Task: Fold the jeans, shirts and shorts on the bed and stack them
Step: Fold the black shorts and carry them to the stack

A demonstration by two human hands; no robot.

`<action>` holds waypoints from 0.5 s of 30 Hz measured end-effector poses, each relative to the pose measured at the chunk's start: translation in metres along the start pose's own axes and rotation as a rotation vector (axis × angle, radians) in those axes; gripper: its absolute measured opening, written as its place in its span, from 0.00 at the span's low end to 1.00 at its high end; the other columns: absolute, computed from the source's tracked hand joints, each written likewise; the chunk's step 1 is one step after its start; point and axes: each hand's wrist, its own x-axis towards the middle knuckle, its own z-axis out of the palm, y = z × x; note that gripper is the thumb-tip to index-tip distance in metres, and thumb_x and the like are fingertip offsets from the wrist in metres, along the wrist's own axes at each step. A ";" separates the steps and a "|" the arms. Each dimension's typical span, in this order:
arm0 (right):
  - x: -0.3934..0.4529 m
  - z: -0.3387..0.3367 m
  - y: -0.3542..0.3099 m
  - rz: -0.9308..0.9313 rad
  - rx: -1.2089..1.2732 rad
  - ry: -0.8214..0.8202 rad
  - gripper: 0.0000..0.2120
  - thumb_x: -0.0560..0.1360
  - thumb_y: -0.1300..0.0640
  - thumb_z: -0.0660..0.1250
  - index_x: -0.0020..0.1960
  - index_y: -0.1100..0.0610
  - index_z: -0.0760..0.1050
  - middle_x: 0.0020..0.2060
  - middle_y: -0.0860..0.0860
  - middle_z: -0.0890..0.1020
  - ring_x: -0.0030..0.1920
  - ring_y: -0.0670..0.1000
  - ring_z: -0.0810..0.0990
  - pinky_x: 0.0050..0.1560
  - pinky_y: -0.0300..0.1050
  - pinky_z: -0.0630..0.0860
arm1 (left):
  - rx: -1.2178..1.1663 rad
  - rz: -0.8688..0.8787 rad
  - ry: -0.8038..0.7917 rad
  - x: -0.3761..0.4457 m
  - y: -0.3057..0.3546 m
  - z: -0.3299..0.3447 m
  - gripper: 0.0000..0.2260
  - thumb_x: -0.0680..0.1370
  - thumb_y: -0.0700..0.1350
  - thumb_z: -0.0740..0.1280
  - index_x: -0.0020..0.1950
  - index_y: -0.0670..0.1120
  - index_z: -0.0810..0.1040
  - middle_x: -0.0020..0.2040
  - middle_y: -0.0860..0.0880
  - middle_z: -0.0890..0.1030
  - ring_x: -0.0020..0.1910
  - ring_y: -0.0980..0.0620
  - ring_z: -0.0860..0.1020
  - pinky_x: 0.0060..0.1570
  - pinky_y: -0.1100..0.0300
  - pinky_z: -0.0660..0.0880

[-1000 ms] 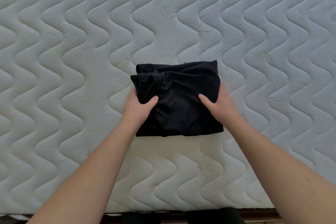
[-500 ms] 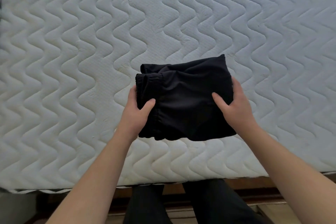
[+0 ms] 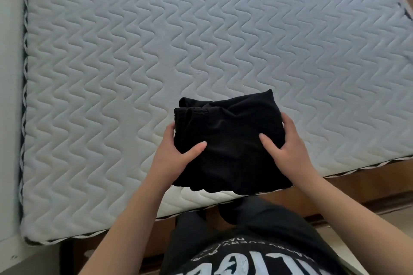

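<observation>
A folded black garment (image 3: 232, 140) with an elastic waistband at its upper left is held between both hands above the near edge of the bed. My left hand (image 3: 173, 156) grips its left side, thumb on top and fingers hidden underneath. My right hand (image 3: 288, 149) grips the right side the same way. The garment's near hem hangs past the mattress edge. No other clothes or stack show in view.
The white quilted mattress (image 3: 156, 51) fills most of the view, with its near edge (image 3: 111, 233) running diagonally. A white wall or panel (image 3: 9, 96) borders the left. A wooden bed frame (image 3: 368, 187) and floor lie at the lower right, and my dark trousers are below.
Both hands have lifted the folded black garment off the mattress and drawn it back toward my body. The view has pulled back, showing the bed's near edge and left side.
</observation>
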 end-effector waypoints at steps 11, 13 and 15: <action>-0.093 -0.030 -0.032 0.099 0.202 0.323 0.27 0.76 0.50 0.70 0.71 0.40 0.64 0.62 0.36 0.76 0.60 0.35 0.75 0.56 0.28 0.71 | -0.099 0.058 -0.241 -0.016 0.038 -0.024 0.20 0.71 0.54 0.75 0.57 0.71 0.73 0.55 0.64 0.81 0.54 0.61 0.81 0.56 0.54 0.78; -0.108 -0.029 -0.038 0.100 0.188 0.387 0.27 0.77 0.49 0.69 0.72 0.40 0.63 0.62 0.34 0.75 0.61 0.34 0.74 0.55 0.24 0.70 | -0.109 0.064 -0.325 -0.011 0.045 -0.024 0.21 0.69 0.56 0.76 0.58 0.70 0.73 0.55 0.63 0.81 0.55 0.58 0.81 0.57 0.52 0.79; -0.121 -0.027 -0.042 0.107 0.178 0.443 0.26 0.77 0.48 0.69 0.71 0.39 0.63 0.62 0.32 0.75 0.61 0.33 0.74 0.54 0.23 0.69 | -0.103 0.087 -0.400 -0.006 0.051 -0.023 0.21 0.69 0.55 0.76 0.57 0.71 0.74 0.55 0.62 0.81 0.54 0.58 0.82 0.55 0.52 0.79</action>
